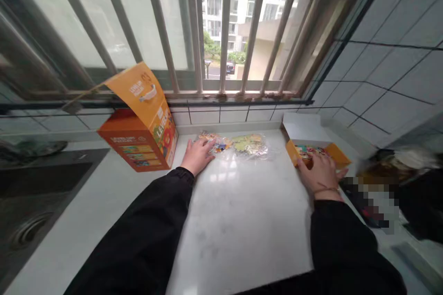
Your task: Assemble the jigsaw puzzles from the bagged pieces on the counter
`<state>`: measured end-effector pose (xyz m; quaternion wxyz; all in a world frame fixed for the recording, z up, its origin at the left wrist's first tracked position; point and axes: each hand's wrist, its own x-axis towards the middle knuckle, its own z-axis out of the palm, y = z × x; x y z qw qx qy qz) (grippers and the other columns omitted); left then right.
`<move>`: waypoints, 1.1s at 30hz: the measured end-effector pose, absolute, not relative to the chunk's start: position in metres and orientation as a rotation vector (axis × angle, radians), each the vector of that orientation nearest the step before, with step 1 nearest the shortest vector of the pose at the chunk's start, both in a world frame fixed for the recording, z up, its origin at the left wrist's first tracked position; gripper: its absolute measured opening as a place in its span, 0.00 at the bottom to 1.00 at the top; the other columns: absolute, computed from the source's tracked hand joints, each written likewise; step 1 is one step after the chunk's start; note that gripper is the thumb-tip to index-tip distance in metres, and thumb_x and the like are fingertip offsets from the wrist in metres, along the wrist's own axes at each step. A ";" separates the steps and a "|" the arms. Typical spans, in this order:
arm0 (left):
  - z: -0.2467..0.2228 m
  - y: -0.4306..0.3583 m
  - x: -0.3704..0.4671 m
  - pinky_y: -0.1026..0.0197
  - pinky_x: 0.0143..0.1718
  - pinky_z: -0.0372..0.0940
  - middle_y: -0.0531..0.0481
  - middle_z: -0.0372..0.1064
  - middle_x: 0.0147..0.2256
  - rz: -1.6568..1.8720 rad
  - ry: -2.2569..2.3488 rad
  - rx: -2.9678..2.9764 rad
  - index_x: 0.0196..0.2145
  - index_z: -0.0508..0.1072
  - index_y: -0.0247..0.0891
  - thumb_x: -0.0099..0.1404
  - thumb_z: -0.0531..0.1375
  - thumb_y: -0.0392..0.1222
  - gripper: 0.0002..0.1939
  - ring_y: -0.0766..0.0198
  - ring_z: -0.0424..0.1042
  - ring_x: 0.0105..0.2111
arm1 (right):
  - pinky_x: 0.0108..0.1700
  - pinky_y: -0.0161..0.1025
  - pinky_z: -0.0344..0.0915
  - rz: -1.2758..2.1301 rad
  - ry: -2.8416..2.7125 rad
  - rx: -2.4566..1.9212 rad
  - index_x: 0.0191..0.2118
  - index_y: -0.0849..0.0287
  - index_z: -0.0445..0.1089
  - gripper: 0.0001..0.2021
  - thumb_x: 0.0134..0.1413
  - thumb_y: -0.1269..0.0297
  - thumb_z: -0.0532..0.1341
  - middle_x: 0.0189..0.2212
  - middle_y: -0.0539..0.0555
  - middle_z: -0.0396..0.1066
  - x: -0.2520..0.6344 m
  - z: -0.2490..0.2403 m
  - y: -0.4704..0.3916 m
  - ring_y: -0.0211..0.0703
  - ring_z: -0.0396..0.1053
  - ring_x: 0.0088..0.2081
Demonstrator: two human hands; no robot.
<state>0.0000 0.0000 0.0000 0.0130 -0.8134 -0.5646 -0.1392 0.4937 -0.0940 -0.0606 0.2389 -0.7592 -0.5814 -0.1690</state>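
Observation:
My left hand (pixel 198 156) lies with spread fingers at the left edge of a clear plastic bag of colourful puzzle pieces (pixel 221 144). Beside that bag, to its right, is another clear bag with yellow-green pieces (pixel 248 144). My right hand (pixel 320 173) reaches over a small open orange box (pixel 293 153) with a raised white flap. Colourful contents (pixel 308 150) show inside it. The right fingers are bent at the box's opening and partly hidden, so their grip is unclear.
A tall orange puzzle box (pixel 134 145) with its lid up stands at the left, next to a dark sink (pixel 41 193). Behind the white counter (pixel 249 221) is a barred window. Jars and dark items (pixel 408 161) crowd the right side.

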 end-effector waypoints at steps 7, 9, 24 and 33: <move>-0.008 -0.014 -0.001 0.39 0.53 0.68 0.31 0.70 0.54 -0.539 -2.003 -2.308 0.67 0.74 0.43 0.75 0.59 0.46 0.25 0.36 0.72 0.54 | 0.66 0.61 0.57 -0.356 -1.767 -1.877 0.43 0.57 0.79 0.18 0.67 0.51 0.57 0.49 0.64 0.78 0.471 -0.053 -0.079 0.61 0.68 0.56; -0.010 -0.017 -0.009 0.37 0.55 0.67 0.29 0.69 0.56 -0.591 -2.035 -2.274 0.67 0.73 0.38 0.74 0.61 0.46 0.27 0.33 0.71 0.56 | 0.66 0.57 0.58 -0.328 -1.821 -1.823 0.43 0.57 0.79 0.16 0.68 0.52 0.58 0.50 0.62 0.78 0.455 -0.053 -0.073 0.58 0.69 0.56; -0.026 -0.125 -0.058 0.46 0.59 0.72 0.43 0.79 0.46 -1.098 -1.885 -2.551 0.43 0.81 0.43 0.70 0.63 0.48 0.10 0.49 0.78 0.49 | 0.72 0.62 0.59 -0.211 -1.717 -1.375 0.60 0.59 0.74 0.19 0.76 0.58 0.52 0.65 0.67 0.69 0.267 -0.019 -0.077 0.59 0.63 0.70; -0.044 -0.089 -0.064 0.43 0.59 0.73 0.31 0.74 0.59 -1.457 -2.282 -2.059 0.63 0.69 0.36 0.74 0.58 0.47 0.24 0.45 0.79 0.55 | 0.77 0.62 0.50 0.136 -1.778 -1.255 0.74 0.64 0.61 0.29 0.70 0.63 0.56 0.75 0.68 0.59 0.123 -0.034 -0.076 0.59 0.53 0.77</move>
